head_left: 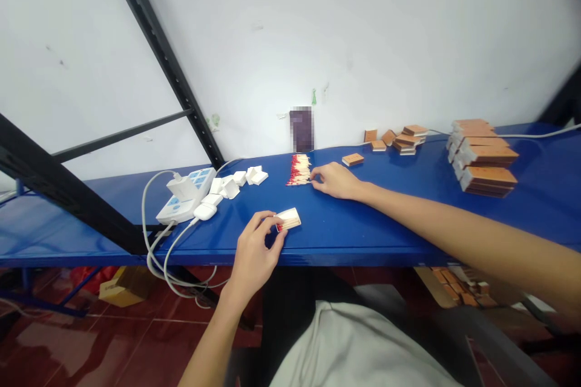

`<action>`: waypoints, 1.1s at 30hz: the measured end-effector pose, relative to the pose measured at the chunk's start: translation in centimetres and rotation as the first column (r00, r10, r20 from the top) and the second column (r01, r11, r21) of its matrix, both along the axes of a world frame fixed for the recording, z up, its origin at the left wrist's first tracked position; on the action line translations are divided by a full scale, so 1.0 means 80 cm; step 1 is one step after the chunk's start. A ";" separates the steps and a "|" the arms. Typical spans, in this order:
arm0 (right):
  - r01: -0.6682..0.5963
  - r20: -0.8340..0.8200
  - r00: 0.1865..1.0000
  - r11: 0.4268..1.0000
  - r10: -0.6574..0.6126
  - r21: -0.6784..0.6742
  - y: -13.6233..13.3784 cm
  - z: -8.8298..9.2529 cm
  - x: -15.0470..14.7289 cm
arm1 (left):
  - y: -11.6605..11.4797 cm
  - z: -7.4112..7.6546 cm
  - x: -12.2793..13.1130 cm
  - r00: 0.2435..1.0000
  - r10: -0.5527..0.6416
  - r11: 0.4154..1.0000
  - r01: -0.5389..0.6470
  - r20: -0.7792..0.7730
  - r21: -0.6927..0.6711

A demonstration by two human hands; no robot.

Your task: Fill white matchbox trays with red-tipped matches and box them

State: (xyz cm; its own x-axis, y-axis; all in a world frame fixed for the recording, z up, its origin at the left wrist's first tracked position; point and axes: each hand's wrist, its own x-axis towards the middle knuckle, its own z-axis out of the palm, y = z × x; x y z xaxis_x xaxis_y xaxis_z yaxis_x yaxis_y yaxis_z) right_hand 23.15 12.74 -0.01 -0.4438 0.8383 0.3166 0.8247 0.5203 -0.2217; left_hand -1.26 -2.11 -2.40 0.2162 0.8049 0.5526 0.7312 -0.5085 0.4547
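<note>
My left hand (258, 248) grips a small white matchbox tray (290, 214) near the table's front edge, fingers at its left end. Several red-tipped matches lie along the tray's near side. Farther back, a row of loose matches (299, 169) lies on the blue table (331, 230), red heads to the left. At the row's near right end is my right hand (336, 180), its thumb and forefinger pinched at the wooden match ends. Whether a match has been lifted there cannot be seen. A closed brown matchbox (353, 159) lies just behind the right hand.
White empty trays (231, 184) lie at the left beside a power strip (190, 196) with cables and a white case (205, 211). Brown matchboxes (408, 138) lie at the back right, with tall stacks (490, 157) farther right. A black shelf post (77, 187) crosses the left.
</note>
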 end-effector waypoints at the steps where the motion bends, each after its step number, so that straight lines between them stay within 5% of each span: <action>1: 0.005 -0.001 1.000 1.000 -0.005 -0.014 0.000 -0.001 0.000 | 0.000 0.000 0.000 1.000 -0.001 1.000 0.001 -0.003 0.002; 10: 0.011 -0.027 1.000 0.999 -0.012 -0.042 0.000 -0.005 -0.004 | 0.000 -0.002 -0.002 0.999 0.004 1.000 -0.004 -0.047 0.008; 18: -0.107 -0.049 0.993 0.991 0.103 -0.080 -0.016 0.003 -0.012 | 0.000 0.000 -0.002 0.995 -0.002 1.000 0.004 -0.103 0.015; 33: -0.097 -0.026 0.995 0.995 0.097 -0.020 0.005 -0.008 -0.017 | -0.001 0.005 -0.001 0.984 -0.041 0.999 0.046 -0.175 0.026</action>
